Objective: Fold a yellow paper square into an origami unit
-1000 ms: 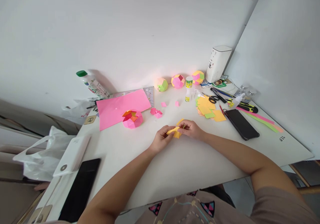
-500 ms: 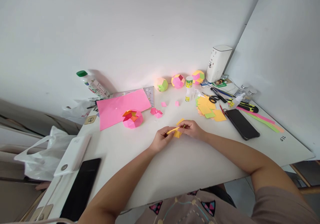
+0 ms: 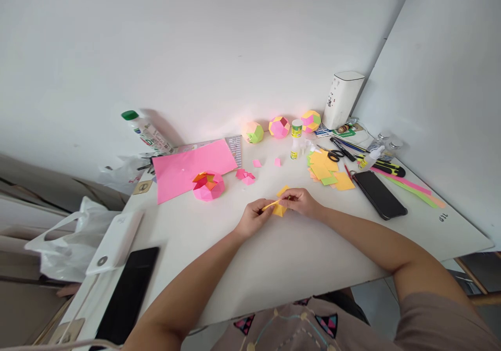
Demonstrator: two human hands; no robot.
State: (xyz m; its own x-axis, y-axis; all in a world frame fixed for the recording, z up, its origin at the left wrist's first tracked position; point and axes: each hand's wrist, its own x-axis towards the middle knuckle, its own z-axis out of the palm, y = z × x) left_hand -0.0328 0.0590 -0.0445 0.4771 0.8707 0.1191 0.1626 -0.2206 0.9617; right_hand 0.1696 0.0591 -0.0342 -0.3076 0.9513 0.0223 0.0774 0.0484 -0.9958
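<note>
Between my two hands, near the middle of the white table, is a folded yellow-orange paper piece [image 3: 279, 210]. My left hand [image 3: 252, 218] pinches its left end. The fingers of my right hand [image 3: 301, 203] are closed on its right side. Just behind the fingers, another small yellow paper [image 3: 283, 189] lies on the table. To the left sits an open pink paper ball [image 3: 209, 186] with red and orange inside. Small folded pink pieces [image 3: 246, 176] lie beside it, and two single pink bits [image 3: 277, 162] are farther back.
Finished paper balls [image 3: 279, 127] stand along the wall. A pile of yellow and green papers [image 3: 321, 168], scissors [image 3: 335, 155] and a phone [image 3: 379, 194] are on the right. A pink sheet [image 3: 191, 165] and a black slab [image 3: 127, 293] are on the left, glue bottles [image 3: 296, 137] at the back.
The head view has shifted very slightly. Both hands keep nearly the same place, and the yellow paper between them has tilted a little.
</note>
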